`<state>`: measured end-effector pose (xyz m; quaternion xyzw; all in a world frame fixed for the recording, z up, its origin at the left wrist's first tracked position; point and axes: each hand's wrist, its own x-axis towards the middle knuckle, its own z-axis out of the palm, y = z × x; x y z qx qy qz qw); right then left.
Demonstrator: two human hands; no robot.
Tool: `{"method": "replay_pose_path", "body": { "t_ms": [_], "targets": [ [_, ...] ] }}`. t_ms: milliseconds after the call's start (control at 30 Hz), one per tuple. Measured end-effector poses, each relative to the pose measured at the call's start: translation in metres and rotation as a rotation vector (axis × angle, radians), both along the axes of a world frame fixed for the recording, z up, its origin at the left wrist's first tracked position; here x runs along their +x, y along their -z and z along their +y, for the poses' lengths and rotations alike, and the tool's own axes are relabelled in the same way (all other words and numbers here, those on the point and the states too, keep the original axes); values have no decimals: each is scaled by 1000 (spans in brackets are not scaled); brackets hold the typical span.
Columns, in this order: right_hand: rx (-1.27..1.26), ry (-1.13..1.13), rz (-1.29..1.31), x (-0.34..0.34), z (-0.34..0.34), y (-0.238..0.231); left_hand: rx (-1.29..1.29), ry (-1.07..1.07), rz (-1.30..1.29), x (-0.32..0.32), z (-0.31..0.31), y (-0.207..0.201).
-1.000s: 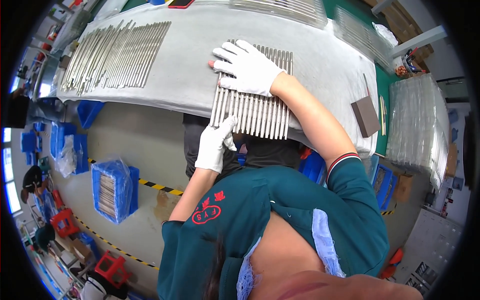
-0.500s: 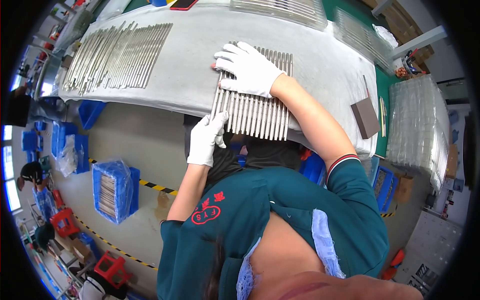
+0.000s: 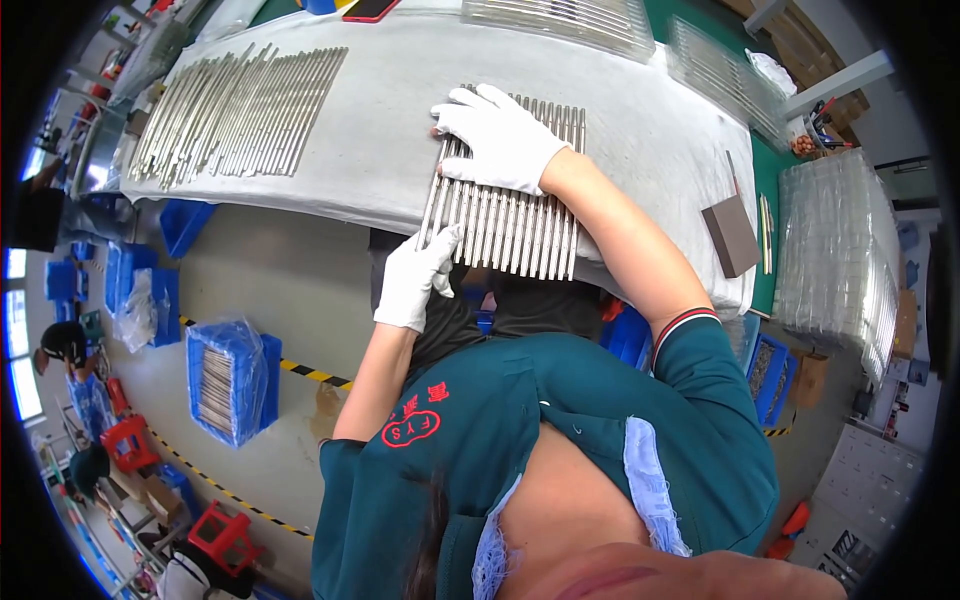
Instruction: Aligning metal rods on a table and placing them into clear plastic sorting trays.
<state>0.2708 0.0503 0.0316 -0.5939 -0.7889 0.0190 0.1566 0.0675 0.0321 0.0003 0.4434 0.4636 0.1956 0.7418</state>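
Note:
A row of slim silvery metal rods (image 3: pixel 512 235) lies side by side over the near edge of the cloth-covered table, the near ends sticking out past it. White gloves cover both hands. My right hand (image 3: pixel 497 140) rests palm down across the middle of the row, fingers stretched apart toward its left side and thumb separate. At the row's near left corner, my left hand (image 3: pixel 412 282) is closed on the end of the leftmost metal rods; exactly how many it pinches is hidden by the glove.
More loose rods (image 3: pixel 240 115) spread over the grey-white cloth (image 3: pixel 385 110) at left. Clear plastic trays (image 3: pixel 570 25) with rods stand at the back. A dark block (image 3: pixel 731 236) lies at right, near stacked clear trays (image 3: pixel 835 250). A rod-filled blue bin (image 3: pixel 228 385) stands on the floor.

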Motion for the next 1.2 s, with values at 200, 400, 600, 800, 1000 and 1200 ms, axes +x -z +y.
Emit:
{"method": "replay_pose_path", "body": {
  "t_ms": [200, 400, 600, 800, 1000, 1200],
  "targets": [
    [-49, 46, 44, -1, 0, -1, 15, 2, -11, -3, 5, 3],
    [-31, 34, 38, 0, 0, -2, 28, -42, -60, -2, 8, 4],
    [-43, 50, 50, 0, -3, -4, -74, -38, -111, -4, 3, 7],
    [-11, 44, 63, 1, -4, -1, 80, 26, -13, -7, 4, 3],
    [5, 46, 51, 2, -5, -4, 100, -95, 11, -10, 5, 5],
    [12, 80, 40, 0, -4, -5, 118, -80, 24, -11, 6, 7]
  ]
}}
